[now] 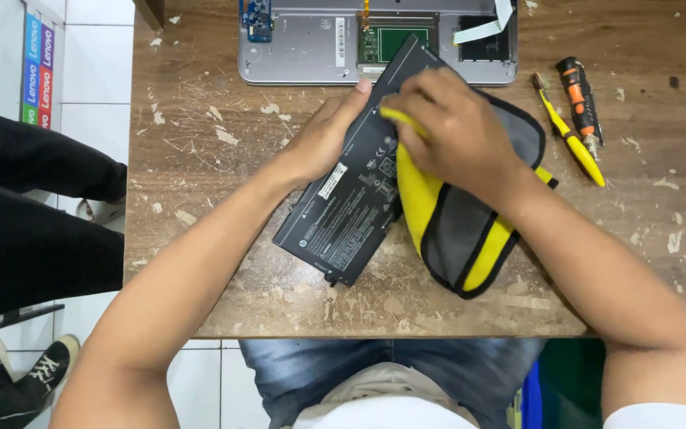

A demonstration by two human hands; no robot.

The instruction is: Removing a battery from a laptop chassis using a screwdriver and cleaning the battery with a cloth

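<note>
A flat black laptop battery [348, 202] lies diagonally on the worn wooden table [200, 159]. My left hand [323, 135] grips its left edge, thumb resting along the top. My right hand [450, 127] presses a yellow and grey cloth [462, 230] onto the battery's right side, fingers bunched on a yellow fold. The cloth spreads out to the right of the battery and under my right wrist.
An opened silver laptop base [303, 48] with a green board showing sits at the table's far edge. A yellow brush [572, 143] and an orange-black screwdriver [580, 99] lie to the right. Another person's dark-trousered legs [33, 214] and shoes are at the left, on white floor tiles.
</note>
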